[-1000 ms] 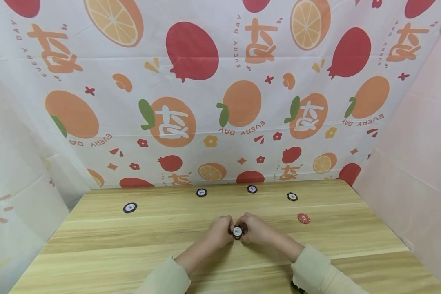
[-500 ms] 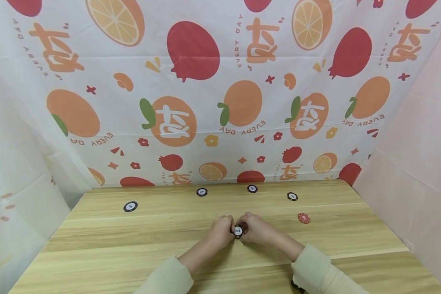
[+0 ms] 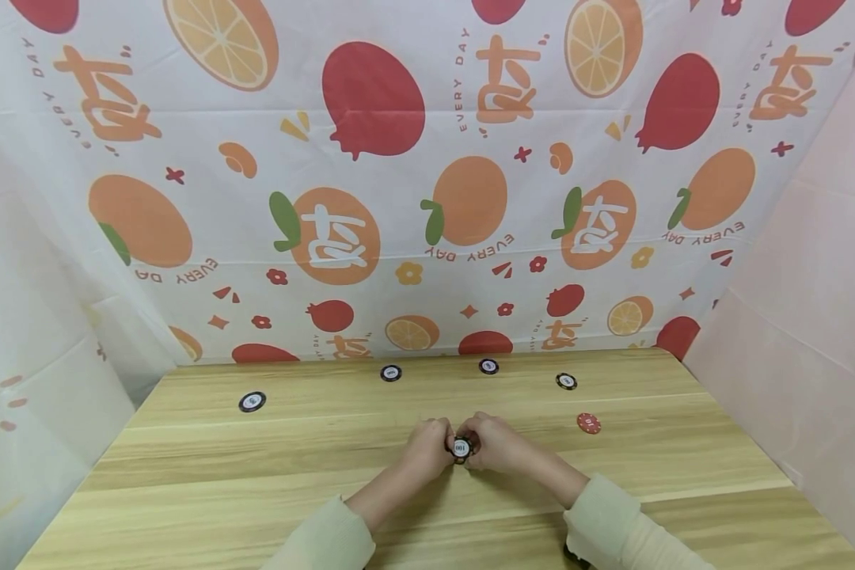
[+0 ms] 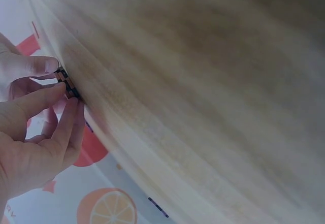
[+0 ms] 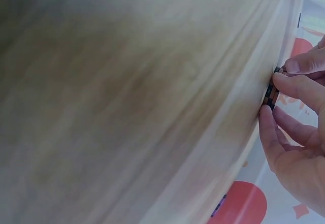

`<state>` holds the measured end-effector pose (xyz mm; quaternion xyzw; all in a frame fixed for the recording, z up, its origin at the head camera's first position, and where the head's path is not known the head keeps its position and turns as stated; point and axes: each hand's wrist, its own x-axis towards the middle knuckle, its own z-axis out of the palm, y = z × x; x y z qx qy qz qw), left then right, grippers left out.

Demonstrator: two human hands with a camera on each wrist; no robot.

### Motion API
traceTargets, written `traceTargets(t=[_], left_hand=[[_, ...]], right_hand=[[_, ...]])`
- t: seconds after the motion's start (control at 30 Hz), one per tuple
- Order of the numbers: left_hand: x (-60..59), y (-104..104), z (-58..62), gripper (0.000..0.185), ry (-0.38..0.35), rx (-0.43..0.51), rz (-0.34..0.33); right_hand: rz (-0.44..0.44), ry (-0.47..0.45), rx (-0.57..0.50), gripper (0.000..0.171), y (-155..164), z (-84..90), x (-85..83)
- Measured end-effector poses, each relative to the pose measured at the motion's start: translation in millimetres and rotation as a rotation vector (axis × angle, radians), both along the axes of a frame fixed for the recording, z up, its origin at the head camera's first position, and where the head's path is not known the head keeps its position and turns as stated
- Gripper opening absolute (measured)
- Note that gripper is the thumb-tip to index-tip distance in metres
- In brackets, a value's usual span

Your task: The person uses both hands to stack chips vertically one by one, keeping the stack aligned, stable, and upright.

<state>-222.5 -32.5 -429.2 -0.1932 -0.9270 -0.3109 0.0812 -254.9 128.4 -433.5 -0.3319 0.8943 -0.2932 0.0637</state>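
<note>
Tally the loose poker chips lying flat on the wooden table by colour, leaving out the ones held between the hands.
Black round poker chips with white centres: 4
Red round poker chip: 1
Total: 5

Light wood table (image 3: 256,491) w/ fruit-print white backdrop (image 3: 427,174) behind, plain pale sheets at both sides.

four black chips (image 3: 252,402) and a red chip (image 3: 588,423) on the wooden table (image 3: 256,475)
</note>
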Motion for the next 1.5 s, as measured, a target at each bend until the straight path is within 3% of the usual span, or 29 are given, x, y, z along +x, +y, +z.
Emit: traceTargets(t=[0.43,0.73,0.9,1.13,1.2,1.37,1.5], left_hand=[[-1.1,0.3,1.7,0.027,-0.085,0.001,0.002],[-10.5,-14.6,2.6,0.023,-0.139,0.074,-0.033],[-26.0,-36.8,10.0,0.019,-0.2,0.055,0.045],[-60.8,-71.5,19.5,0.015,-0.209,-0.052,0.183],[-70.2,-78.2,19.9,0.016,-0.199,-0.099,0.196],[-92.2,-86.7,14.5,0.033,-0.088,-0.241,0.179],[-100.7,-79.9,14.0,0.048,-0.122,-0.282,0.179]], right_hand=[[-0.012,0.01,0.022,0.033,-0.7,-2.7,0.3],[-0.029,0.008,0.036,0.035,-1.9,-3.5,2.5],[-0.032,-0.003,0.039,0.037,-2.8,-2.4,3.0],[0.003,0.005,0.048,0.038,-2.5,-0.2,3.1],[0.016,0.006,0.051,0.037,-2.1,0.2,2.6],[0.019,-0.003,0.059,0.038,-1.3,1.4,1.6],[0.024,0.005,0.072,0.038,-2.2,0.5,1.1]])
